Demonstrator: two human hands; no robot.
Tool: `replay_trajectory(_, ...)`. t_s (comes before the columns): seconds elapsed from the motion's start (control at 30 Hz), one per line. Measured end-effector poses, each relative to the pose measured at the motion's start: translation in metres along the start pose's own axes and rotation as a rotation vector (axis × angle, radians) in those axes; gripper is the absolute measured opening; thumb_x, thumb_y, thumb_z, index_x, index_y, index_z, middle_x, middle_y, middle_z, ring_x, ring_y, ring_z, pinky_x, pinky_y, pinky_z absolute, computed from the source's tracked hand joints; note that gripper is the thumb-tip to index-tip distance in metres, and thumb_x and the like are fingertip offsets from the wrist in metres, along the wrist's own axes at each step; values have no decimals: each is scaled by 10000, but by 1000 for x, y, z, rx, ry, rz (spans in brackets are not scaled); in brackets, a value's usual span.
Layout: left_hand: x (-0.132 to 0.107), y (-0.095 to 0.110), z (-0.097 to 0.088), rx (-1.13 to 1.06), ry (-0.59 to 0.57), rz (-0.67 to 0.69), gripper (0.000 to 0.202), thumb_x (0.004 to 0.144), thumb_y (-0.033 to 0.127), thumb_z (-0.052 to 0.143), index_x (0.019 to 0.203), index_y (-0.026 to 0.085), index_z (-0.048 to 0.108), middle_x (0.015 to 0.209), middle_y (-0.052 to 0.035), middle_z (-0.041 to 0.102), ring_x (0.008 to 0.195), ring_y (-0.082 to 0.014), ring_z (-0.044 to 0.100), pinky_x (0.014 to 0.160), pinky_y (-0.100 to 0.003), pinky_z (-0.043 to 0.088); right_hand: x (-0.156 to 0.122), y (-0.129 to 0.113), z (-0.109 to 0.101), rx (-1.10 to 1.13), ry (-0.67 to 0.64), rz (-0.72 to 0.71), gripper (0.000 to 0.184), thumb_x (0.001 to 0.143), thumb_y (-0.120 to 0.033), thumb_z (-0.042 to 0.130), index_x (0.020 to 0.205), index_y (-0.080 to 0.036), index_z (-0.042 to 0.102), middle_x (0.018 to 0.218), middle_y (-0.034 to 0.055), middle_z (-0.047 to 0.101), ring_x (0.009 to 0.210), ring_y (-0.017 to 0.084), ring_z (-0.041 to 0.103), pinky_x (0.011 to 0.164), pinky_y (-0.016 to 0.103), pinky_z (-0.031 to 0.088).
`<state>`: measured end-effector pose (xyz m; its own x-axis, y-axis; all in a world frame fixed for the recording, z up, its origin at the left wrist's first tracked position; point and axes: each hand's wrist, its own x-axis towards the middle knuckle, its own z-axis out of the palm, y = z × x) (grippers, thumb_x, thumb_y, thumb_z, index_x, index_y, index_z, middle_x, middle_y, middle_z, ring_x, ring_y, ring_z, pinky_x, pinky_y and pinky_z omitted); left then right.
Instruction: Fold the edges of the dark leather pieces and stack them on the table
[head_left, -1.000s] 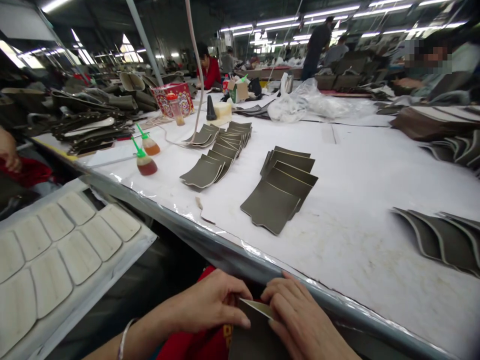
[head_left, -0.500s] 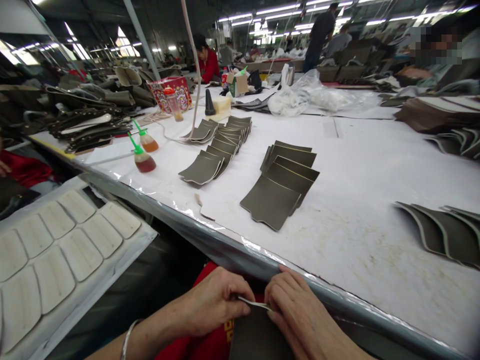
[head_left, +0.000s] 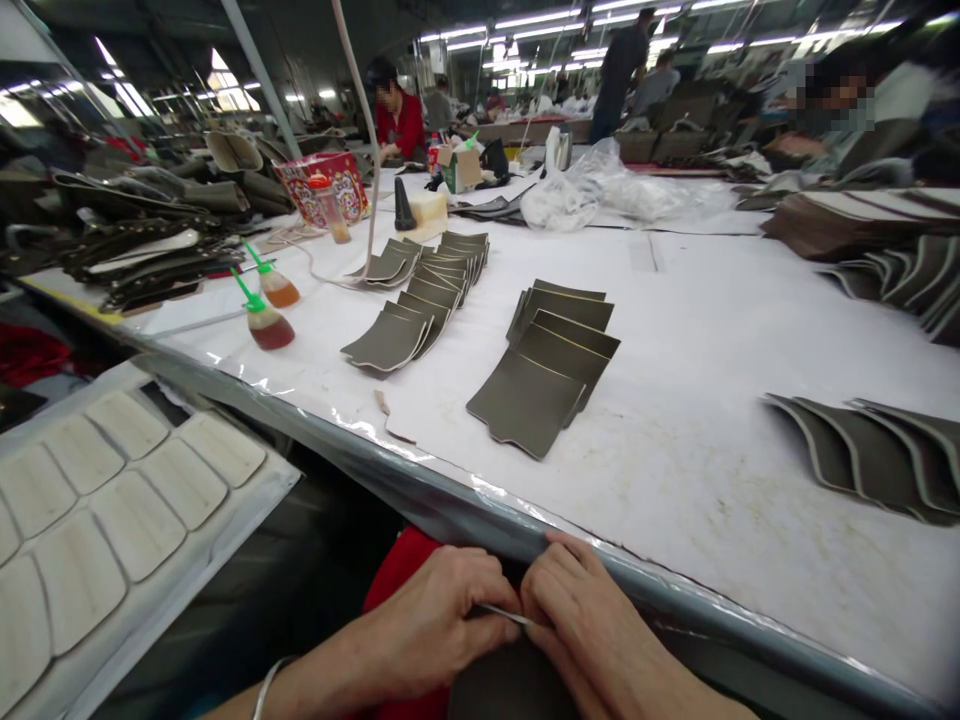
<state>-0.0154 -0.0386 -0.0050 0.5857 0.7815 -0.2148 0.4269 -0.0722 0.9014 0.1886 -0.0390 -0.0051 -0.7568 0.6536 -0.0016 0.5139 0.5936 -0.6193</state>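
Note:
At the table's near edge, my left hand [head_left: 469,605] pinches the upper edge of a dark olive leather piece [head_left: 514,682]. Close beside it, my right hand [head_left: 574,600] is closed on the same edge. A thin pale rim of the piece shows between my fingers, and the rest hangs down over my lap, partly cut off by the frame. Beyond my hands, a fanned stack of similar leather pieces [head_left: 529,395] lies on the white table [head_left: 675,420]. Another overlapping row of leather pieces [head_left: 390,338] lies to its left.
Two green-tipped squeeze bottles [head_left: 268,325] stand at the left of the table. More curved leather pieces [head_left: 862,450] lie at the right. A board of pale panels [head_left: 142,510] sits below the table at left. A person in red [head_left: 401,120] works at the back.
My hands have drawn closer together along the leather edge, so less of the pale rim shows between them. The whole view has shifted slightly, with the table things appearing further left.

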Motion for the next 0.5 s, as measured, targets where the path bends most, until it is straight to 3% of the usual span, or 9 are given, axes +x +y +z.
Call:
replay_trajectory(0.3,-1,6,3,14,-20,14,186,902,177,595,748,169,699,726,23,593,760,-118,558,693,-216,348,-8,2,-10,175,59,120,274,767,4,604,833,-217,457,867,-4,576,835,187,537,1025,494,366)
replay_trajectory(0.5,0,8,2,-8,-37,2,200,916,217,577,760,174,695,740,17,579,769,-126,557,694,-226,345,-3,0,-15,200,43,137,285,765,4,636,923,-219,554,916,3,633,900,200,561,983,439,397)
